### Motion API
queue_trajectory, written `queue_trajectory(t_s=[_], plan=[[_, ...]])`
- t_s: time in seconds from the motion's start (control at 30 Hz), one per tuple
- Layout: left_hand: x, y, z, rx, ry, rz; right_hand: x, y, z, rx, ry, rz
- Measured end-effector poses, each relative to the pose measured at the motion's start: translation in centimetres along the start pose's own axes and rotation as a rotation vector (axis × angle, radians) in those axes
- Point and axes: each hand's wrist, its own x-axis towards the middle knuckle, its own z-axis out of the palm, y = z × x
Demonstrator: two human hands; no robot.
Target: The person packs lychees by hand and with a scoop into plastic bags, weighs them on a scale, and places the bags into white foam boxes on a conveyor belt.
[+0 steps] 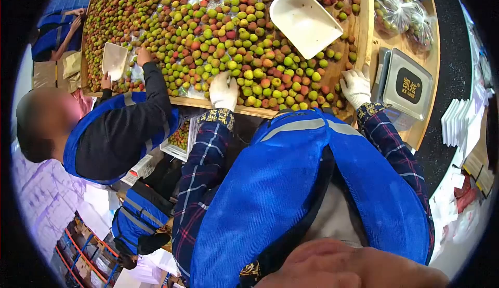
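Note:
A wide layer of green and red lychees (249, 75) covers the wooden-rimmed table in front of me. My left hand (223, 93), in a white glove, rests at the near rim with its fingers apart among the closest lychees. Farther right, my right hand (356, 87) is also gloved in white and lies by the table's right corner, fingers spread, with no fruit visible in it. Between and beyond the two hands, a white plastic scoop (304, 23) lies on the lychees, its handle pointing to the far left.
To the right, a digital scale (408, 83) and bagged lychees (390, 10) sit on a side table. A co-worker (114, 132) at my left reaches over the fruit beside another white scoop (114, 61). A crate of lychees (180, 138) stands below the rim.

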Motion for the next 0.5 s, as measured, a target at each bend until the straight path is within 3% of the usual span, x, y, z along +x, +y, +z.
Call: queue_trajectory(t_s=[0.03,0.17,0.27,0.3,0.37,0.43,0.5], plan=[[1.9,1.1,-0.8,-0.043,-0.018,-0.078,0.2,0.0,-0.1,-0.007,-0.02,0.006],[11.2,-0.9,1.1,0.017,0.173,0.05,0.2,0.2,0.2,0.006,-0.025,0.008],[17.0,-1.7,3.1,0.112,0.144,0.087,0.2,0.1,0.2,-0.027,-0.053,0.023],[18.0,-2.3,4.2,0.083,0.011,0.031,0.2,0.2,0.2,-0.028,-0.053,0.026],[18.0,-2.2,6.3,0.338,0.043,0.084,0.2,0.3,0.2,-0.033,-0.048,0.012],[18.0,-0.2,7.0,0.157,-0.053,-0.127,0.3,0.2,0.0,-0.028,-0.049,0.011],[16.2,1.1,7.0,0.239,-0.063,0.043,0.3,0.2,-0.2,-0.021,-0.049,0.014]])
